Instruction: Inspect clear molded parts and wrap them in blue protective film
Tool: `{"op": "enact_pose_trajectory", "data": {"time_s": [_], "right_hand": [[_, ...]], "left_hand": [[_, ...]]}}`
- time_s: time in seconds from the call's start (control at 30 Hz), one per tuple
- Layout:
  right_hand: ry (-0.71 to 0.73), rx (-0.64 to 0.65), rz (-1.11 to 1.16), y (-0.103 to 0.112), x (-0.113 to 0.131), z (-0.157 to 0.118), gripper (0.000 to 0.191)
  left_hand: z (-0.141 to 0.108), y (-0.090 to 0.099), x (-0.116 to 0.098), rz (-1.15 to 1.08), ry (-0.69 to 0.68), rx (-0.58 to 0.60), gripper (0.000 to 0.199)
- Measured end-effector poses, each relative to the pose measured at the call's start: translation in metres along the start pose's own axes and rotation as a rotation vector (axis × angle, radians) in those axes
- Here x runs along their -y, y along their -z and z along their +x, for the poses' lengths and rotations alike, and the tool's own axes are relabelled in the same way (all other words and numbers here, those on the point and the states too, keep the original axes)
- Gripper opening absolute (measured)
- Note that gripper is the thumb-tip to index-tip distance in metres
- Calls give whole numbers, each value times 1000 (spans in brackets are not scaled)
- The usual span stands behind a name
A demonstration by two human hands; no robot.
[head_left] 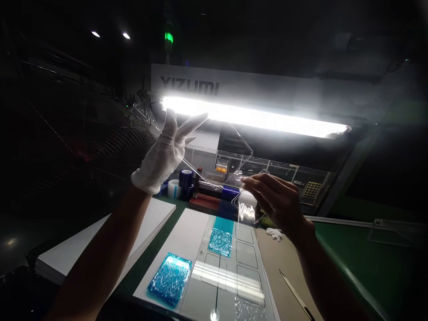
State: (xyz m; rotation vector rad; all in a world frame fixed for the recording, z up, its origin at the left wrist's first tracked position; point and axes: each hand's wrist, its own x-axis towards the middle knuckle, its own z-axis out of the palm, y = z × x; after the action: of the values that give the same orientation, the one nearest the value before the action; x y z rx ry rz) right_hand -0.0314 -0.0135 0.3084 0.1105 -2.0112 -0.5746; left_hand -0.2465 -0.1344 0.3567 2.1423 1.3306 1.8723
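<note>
1. A thin clear plastic moulding [242,139] is raised against a glaring fluorescent tube [250,115], before a YIZUMI sign [189,85], well above the green bench [351,249].
2. The white-gloved left hand [163,154] stands open, fingers splayed, with the moulding against it; whether it grips cannot be told.
3. The bare right hand [270,200] is nearly closed, thumb and forefinger pinching the moulding at a small edge, a fingertip hold that leaves most of the clear surface untouched.
4. On the bench below lie a plate marked with rounded outlines [245,254], a blue sheet strewn with clear scraps [170,278], a slender metal blade [296,294] and blue tape rolls [185,178].
</note>
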Motion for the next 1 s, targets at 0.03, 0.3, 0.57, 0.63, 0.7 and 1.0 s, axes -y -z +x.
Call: {"op": "enact_pose_trajectory", "data": {"time_s": [0.03, 0.3, 0.57, 0.63, 0.7, 1.0], "right_hand": [[-6, 3, -10, 2, -1, -2, 14], [-13, 45, -62, 15, -8, -20, 17], [-4, 208, -72, 27, -10, -40, 16], [18, 282, -63, 27, -6, -45, 15], [42, 364, -57, 25, -1, -50, 15], [52, 571, -27, 1, 19, -76, 18]], "left_hand": [[0, 0, 2, 24, 3, 2, 63], [-3, -3, 12, 82, 81, -118, 77], [-22, -12, 5, 750, -226, 53, 108], [-34, -23, 12, 964, -304, 92, 119], [-49, -38, 23, 991, -340, 144, 114], [-97, -93, 70, 1097, -215, 385, 142]]}}
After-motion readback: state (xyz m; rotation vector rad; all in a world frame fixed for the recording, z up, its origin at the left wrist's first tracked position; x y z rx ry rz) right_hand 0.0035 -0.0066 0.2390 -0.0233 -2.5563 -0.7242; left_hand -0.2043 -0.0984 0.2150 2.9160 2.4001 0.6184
